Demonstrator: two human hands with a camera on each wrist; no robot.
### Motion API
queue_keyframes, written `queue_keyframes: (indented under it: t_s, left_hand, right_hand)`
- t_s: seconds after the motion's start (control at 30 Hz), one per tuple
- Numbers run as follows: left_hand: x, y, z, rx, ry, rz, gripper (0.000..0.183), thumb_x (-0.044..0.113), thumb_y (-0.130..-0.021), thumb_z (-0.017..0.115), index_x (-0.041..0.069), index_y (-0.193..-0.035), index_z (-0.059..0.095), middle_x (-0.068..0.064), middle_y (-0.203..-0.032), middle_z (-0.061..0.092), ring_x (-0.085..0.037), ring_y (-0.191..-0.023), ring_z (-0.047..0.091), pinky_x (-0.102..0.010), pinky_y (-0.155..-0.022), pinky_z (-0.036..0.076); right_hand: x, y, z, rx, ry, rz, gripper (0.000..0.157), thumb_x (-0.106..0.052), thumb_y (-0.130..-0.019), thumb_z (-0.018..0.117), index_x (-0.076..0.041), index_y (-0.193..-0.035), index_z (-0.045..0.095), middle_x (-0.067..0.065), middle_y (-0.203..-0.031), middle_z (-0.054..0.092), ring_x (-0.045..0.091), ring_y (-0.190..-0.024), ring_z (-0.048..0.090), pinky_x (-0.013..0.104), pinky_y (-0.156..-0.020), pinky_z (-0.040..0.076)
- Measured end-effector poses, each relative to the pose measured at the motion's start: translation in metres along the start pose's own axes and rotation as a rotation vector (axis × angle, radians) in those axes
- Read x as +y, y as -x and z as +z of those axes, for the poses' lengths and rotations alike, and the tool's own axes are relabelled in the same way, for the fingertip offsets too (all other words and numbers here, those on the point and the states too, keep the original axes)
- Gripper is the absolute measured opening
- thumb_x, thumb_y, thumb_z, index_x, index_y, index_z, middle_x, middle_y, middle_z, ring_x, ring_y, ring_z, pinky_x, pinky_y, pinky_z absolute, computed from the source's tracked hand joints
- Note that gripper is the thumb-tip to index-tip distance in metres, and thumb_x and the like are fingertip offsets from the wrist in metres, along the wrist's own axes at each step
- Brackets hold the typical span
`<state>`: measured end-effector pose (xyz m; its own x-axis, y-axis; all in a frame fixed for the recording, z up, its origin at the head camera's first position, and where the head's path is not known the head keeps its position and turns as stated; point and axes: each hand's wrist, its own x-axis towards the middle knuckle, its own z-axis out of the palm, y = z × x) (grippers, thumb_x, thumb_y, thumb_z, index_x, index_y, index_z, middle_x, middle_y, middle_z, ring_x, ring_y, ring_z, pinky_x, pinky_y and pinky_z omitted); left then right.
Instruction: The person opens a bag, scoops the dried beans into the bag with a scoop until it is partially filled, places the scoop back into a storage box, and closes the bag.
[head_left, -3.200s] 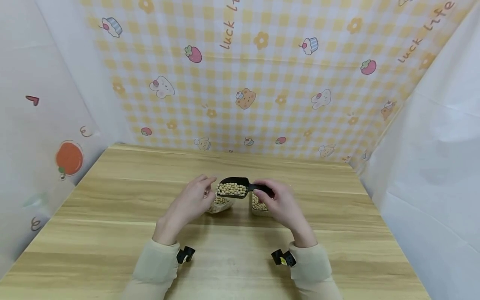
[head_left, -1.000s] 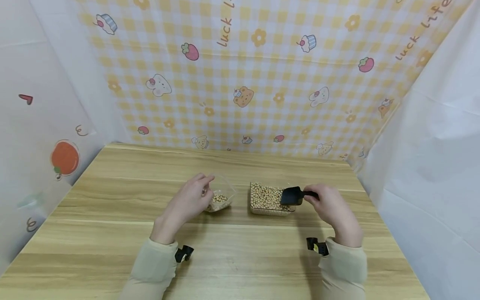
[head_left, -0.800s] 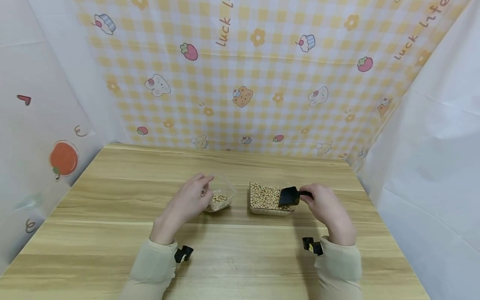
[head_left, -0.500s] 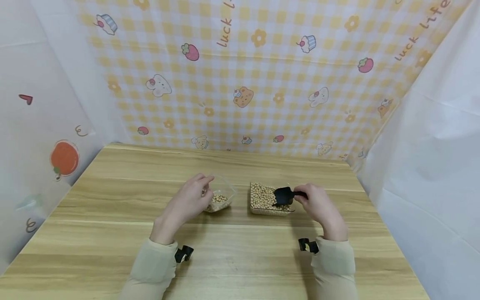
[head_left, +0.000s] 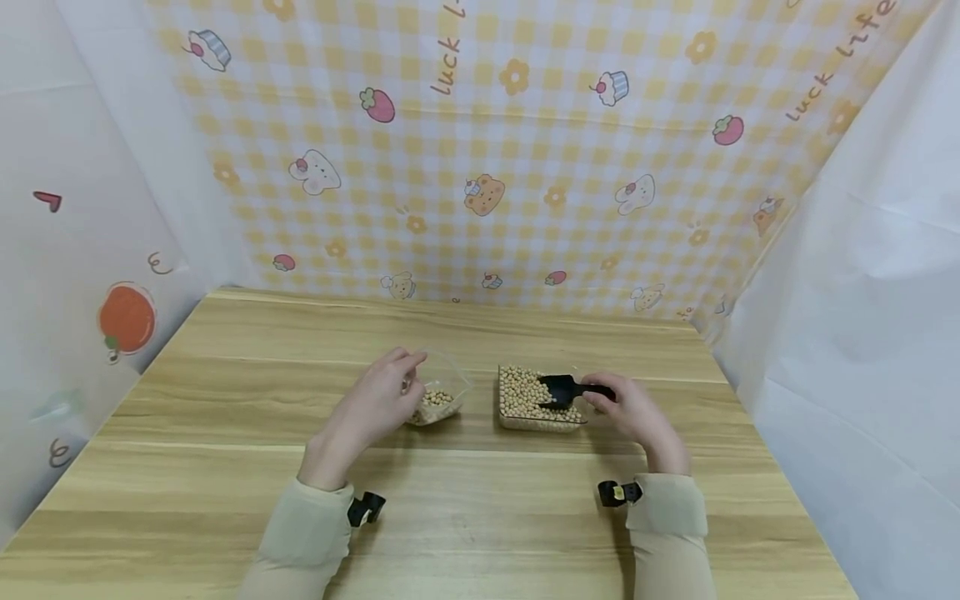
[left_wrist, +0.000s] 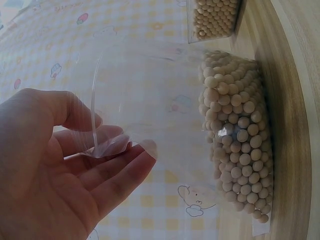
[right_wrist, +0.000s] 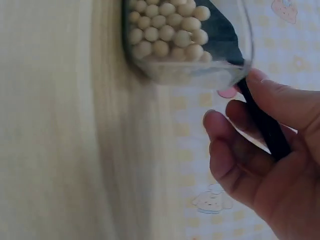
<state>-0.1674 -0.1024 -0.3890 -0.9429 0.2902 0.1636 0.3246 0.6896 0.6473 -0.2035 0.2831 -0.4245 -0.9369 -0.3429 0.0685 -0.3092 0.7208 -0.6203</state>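
A clear plastic bag (left_wrist: 150, 95) partly filled with round, pale soybeans (left_wrist: 237, 150) stands on the table, its mouth held open. My left hand (head_left: 378, 396) pinches the bag's upper edge between thumb and fingers, as the left wrist view shows. To the right of the bag sits a clear rectangular container (head_left: 538, 423) full of the same soybeans. My right hand (head_left: 630, 408) grips the handle of a black scoop (head_left: 561, 390). The scoop's blade is dug into the beans in the right half of the container, its front edge hidden among them.
Both things rest on a wood-grain table (head_left: 465, 517). A yellow checked cloth (head_left: 480, 142) hangs behind the table. White sheets stand at the left and right sides.
The scoop, earlier full of beans beside the bag, is back in the container. Over the last second my right hand pushes it leftward into the beans. My left hand keeps its place.
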Motion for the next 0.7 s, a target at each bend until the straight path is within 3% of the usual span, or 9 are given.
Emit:
queue_keyframes:
  t_s: [0.27, 0.5, 0.7]
  left_hand:
    - [0.002, 0.0, -0.001, 0.003, -0.012, 0.0, 0.049, 0.01, -0.092, 0.052, -0.005, -0.139, 0.05, -0.006, -0.102, 0.058, -0.015, -0.077, 0.051, -0.029, -0.064, 0.048]
    - [0.001, 0.001, 0.0, -0.001, -0.009, -0.006, 0.049, 0.01, -0.092, 0.051, -0.005, -0.139, 0.05, -0.005, -0.099, 0.057, -0.015, -0.077, 0.051, -0.029, -0.064, 0.048]
    - [0.0, 0.0, 0.0, 0.007, -0.008, 0.001, 0.049, 0.01, -0.091, 0.052, -0.005, -0.138, 0.05, -0.005, -0.1, 0.058, -0.015, -0.078, 0.051, -0.029, -0.064, 0.048]
  right_hand:
    - [0.01, -0.003, 0.008, -0.013, -0.132, -0.014, 0.024, -0.006, -0.097, 0.058, -0.002, -0.119, 0.064, 0.009, -0.092, 0.066, 0.022, -0.076, 0.062, 0.032, -0.067, 0.051]
    - [0.015, -0.002, 0.009, -0.038, -0.186, 0.001, 0.025, -0.009, -0.098, 0.057, -0.001, -0.121, 0.063, 0.009, -0.088, 0.064, 0.026, -0.076, 0.06, 0.038, -0.067, 0.052]
    - [0.017, -0.001, 0.009, -0.035, -0.219, 0.017, 0.026, -0.012, -0.099, 0.056, -0.002, -0.121, 0.063, 0.012, -0.087, 0.064, 0.022, -0.076, 0.058, 0.033, -0.068, 0.05]
